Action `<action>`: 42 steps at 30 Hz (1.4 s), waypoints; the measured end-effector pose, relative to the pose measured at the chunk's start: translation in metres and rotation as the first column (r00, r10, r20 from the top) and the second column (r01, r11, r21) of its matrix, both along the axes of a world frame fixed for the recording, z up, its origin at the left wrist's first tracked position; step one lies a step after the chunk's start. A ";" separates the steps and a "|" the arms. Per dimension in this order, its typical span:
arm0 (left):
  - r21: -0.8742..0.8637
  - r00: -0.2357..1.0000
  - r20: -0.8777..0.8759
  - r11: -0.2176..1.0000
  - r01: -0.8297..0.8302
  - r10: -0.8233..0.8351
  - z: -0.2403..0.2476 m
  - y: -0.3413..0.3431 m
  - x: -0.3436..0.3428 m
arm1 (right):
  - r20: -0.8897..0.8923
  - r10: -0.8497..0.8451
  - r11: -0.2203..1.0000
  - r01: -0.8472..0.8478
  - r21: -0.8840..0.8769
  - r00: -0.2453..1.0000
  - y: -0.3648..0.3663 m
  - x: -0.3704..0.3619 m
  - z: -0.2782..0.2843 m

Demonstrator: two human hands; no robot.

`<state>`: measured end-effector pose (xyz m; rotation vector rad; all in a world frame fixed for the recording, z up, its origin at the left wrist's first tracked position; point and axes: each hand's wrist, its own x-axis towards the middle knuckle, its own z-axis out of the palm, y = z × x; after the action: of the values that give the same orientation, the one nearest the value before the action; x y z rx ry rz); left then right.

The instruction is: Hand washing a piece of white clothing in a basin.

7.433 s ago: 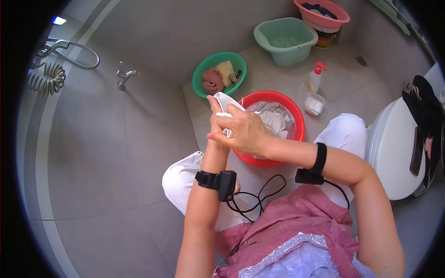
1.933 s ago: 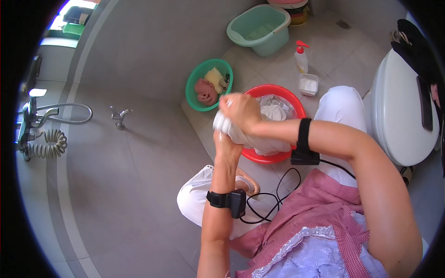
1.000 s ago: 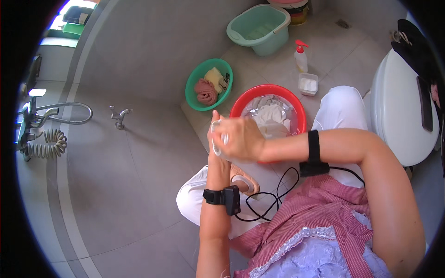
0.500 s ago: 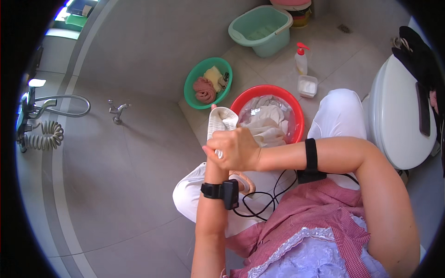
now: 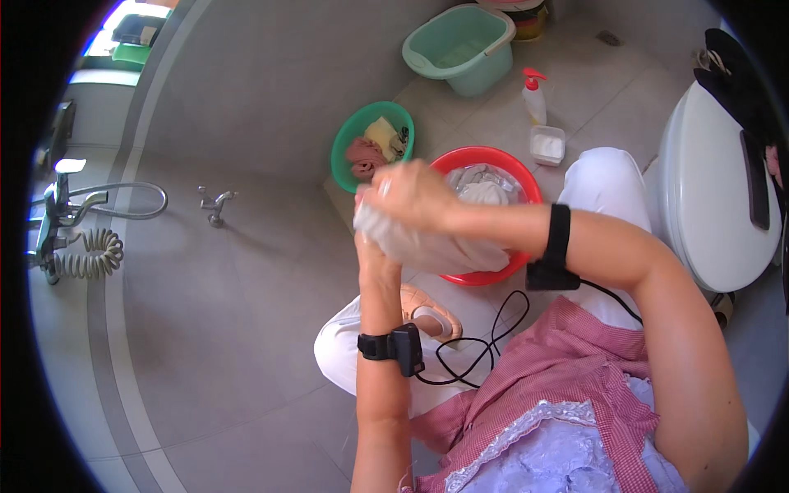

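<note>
Head view: the right hand (image 5: 415, 195), blurred and curled closed on the pale cloth (image 5: 419, 246), has moved forward along the left hand (image 5: 376, 256), suggesting continued rubbing. The left lies beneath, its closure hidden; unlike the earlier frame, the cloth's ribbed end is covered, the remainder trailing over the red basin (image 5: 528, 185).

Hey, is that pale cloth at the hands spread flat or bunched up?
Bunched up: the pale cloth is gathered under the right hand, its loose part hanging over the red basin.
</note>
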<state>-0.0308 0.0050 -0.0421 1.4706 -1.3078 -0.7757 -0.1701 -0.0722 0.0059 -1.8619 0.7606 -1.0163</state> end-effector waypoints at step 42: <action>0.163 0.431 -0.865 0.955 -0.246 0.258 0.047 0.007 -0.030 | 0.172 0.786 0.441 -0.733 0.518 0.594 -0.050 -0.022 0.010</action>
<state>-0.0608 0.0121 0.0047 0.9492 -0.2462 -1.1214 -0.1925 -0.1219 0.0161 -1.4629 0.1284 -0.0706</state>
